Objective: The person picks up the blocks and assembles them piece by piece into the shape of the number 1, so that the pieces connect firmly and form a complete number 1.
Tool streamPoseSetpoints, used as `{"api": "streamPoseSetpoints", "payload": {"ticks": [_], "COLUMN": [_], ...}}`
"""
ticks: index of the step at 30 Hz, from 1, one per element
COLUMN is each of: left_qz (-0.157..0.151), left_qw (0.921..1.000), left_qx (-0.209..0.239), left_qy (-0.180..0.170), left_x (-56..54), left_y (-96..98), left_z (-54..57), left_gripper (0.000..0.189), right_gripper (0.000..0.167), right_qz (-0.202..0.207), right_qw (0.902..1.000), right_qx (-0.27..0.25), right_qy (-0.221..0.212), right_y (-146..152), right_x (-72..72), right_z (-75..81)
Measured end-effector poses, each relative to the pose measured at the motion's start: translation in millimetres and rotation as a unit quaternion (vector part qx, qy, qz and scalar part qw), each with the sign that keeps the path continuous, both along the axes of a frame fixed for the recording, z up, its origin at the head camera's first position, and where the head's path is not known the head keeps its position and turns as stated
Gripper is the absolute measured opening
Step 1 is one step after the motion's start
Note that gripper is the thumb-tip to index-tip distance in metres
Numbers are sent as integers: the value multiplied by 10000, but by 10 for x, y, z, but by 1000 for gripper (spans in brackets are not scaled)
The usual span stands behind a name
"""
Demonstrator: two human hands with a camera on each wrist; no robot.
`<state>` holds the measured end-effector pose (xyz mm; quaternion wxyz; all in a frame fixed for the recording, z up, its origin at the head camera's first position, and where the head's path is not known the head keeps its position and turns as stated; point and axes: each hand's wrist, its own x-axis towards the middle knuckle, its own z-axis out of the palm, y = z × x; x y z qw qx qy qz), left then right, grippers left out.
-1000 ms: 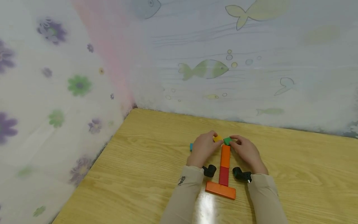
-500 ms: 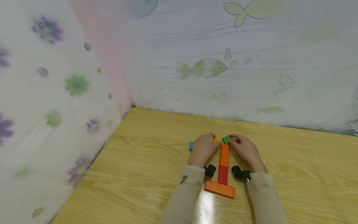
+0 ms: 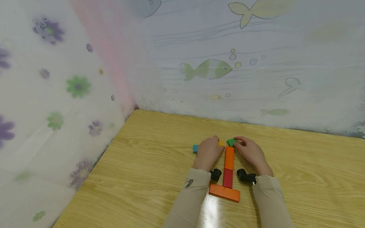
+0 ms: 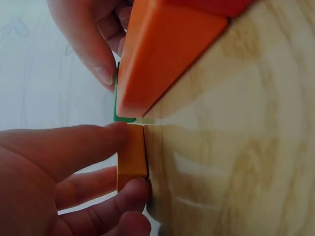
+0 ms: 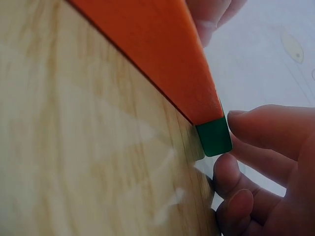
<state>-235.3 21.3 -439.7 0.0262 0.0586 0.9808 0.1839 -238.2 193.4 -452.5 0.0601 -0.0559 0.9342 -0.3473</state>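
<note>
In the head view my left hand (image 3: 209, 153) pinches a yellow block (image 3: 220, 143), mostly covered by the fingers. The left wrist view has the thumb on one end of that yellow block (image 4: 132, 152) and fingertips at the other. My right hand (image 3: 251, 155) holds a small green block (image 3: 231, 142) between thumb and fingers. This green block (image 5: 215, 137) sits right at the end of a long orange block (image 3: 229, 157). A red block (image 3: 227, 178) continues that line, and another orange block (image 3: 224, 193) lies crosswise at its near end.
A blue block (image 3: 195, 149) pokes out left of my left hand, partly hidden by it. The wooden table (image 3: 142, 177) meets a fish-patterned wall (image 3: 256, 95) at the back and a flowered wall (image 3: 57, 101) on the left. Black wrist cameras (image 3: 215, 174) flank the block line.
My left hand has shifted slightly right and turned, covering more of the yellow block and baring more of the blue one. The right hand stays at the green block.
</note>
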Motion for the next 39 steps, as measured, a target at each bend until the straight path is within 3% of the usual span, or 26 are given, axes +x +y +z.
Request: {"api": "streamPoseSetpoints", "payload": {"ticks": [7, 19, 29, 39], "left_qz": [-35, -17, -162, -401], "left_qw": [10000, 9996, 9988, 9985], "left_qx": [-83, 262, 465, 365], "left_qy": [2, -76, -47, 31], "left_x": [-4, -25, -12, 10], "left_y": [12, 15, 29, 38], "left_z": [2, -7, -23, -5], "left_gripper": [31, 31, 30, 30], "right_gripper": [48, 45, 44, 44], "right_qz": [77, 266, 233, 186], "right_qw": [10000, 9996, 9996, 9997], "right_qx": [-24, -15, 43, 13], "right_qy": [54, 132, 178, 153], "right_y": [0, 14, 3, 12], "right_x": [6, 9, 12, 7], "right_z": [7, 8, 21, 8]}}
